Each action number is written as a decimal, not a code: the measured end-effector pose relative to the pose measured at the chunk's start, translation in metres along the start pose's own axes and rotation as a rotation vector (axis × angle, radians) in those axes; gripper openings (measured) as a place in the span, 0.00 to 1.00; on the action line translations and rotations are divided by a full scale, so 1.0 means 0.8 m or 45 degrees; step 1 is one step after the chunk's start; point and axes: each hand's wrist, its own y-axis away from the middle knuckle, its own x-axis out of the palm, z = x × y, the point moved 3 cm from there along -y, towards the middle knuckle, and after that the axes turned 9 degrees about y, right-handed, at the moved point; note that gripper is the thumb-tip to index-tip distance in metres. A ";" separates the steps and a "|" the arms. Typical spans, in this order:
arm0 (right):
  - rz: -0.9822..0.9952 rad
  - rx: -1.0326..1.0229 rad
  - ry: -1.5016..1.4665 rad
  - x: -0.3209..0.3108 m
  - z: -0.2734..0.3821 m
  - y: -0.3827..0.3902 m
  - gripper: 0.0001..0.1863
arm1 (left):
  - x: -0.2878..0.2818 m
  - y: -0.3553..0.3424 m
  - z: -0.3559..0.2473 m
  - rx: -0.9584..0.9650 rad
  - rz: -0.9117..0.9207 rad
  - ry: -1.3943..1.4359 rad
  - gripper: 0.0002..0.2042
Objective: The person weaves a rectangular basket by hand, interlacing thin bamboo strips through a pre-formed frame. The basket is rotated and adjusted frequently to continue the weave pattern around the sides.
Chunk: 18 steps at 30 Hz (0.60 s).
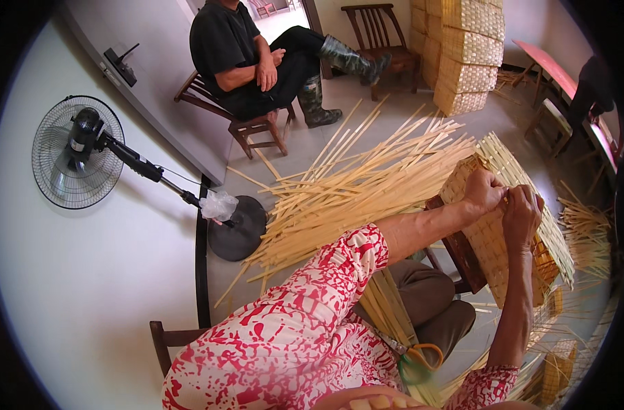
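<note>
A half-woven bamboo basket (489, 249) stands tilted in front of me at the right, on a dark wooden stool (465, 263). My left hand (486, 191) is closed in a pinch at its upper edge, fingertips together. Right beside it, my right hand (521, 215) pinches the same edge, its fingers bent downward. The fingertips of both hands nearly touch, and the exact strip between them is too small to make out. Scissors (424, 355) with orange and green handles lie by my lap, close to a bundle of flat bamboo strips (387, 304).
Loose bamboo strips (353, 198) cover the floor ahead. A standing fan (79, 150) is at the left. Another person (233, 61) sits on a wooden chair (260, 130), hands in their lap. Woven baskets (467, 61) are stacked at the back, near a red-topped table (547, 65).
</note>
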 end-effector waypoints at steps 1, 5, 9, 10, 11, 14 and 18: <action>-0.013 -0.010 0.013 0.000 -0.001 0.000 0.02 | 0.003 0.001 0.003 -0.259 0.021 0.244 0.09; -0.023 -0.027 0.027 0.003 -0.004 0.001 0.03 | -0.002 -0.004 0.014 -0.675 0.008 0.460 0.08; -0.038 -0.043 0.022 0.001 0.001 0.000 0.04 | -0.004 -0.010 0.031 -1.011 0.046 0.792 0.06; -0.042 -0.050 0.018 0.000 0.003 0.001 0.04 | -0.009 -0.013 0.040 -1.051 0.105 0.860 0.06; -0.047 -0.058 0.014 -0.001 0.005 0.001 0.04 | -0.013 -0.016 0.049 -1.081 0.183 0.931 0.06; -0.028 -0.072 0.030 -0.003 0.000 0.004 0.05 | -0.009 -0.019 0.059 -1.147 0.353 1.051 0.06; -0.040 -0.113 0.051 0.001 0.002 0.008 0.05 | -0.020 -0.014 0.044 -1.026 0.267 0.803 0.06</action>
